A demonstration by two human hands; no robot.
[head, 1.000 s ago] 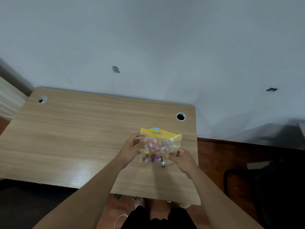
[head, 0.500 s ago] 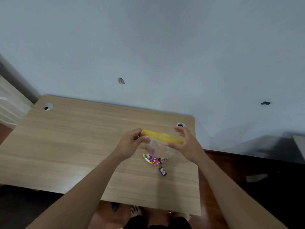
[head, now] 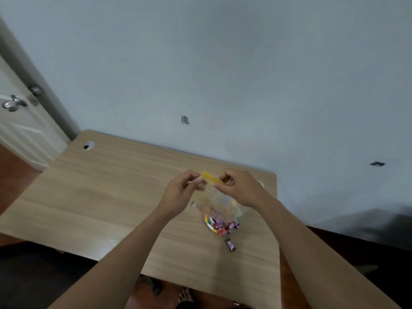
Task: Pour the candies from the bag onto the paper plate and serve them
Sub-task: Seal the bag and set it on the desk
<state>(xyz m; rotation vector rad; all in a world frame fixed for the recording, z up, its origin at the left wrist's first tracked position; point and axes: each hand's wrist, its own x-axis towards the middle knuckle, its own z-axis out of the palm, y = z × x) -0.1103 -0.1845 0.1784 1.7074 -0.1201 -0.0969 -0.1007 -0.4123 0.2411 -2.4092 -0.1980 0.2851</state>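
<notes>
Bag [head: 217, 197] pinched between left hand [head: 180, 192] and right hand [head: 240, 188].

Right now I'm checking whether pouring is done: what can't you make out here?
- Head view: whether candies remain in the clear yellow-topped plastic bag; it is blurred.
- Most of the colourful-rimmed paper plate, under the bag and wrapped candies.
- Bag's opening: the left hand and right hand cover it.

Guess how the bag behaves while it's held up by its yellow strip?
Likely floppy: the clear bag sags below both hands. Probably light now, since candies lie on the plate. The smooth film may slip, though the strip gives the fingers purchase.
</notes>
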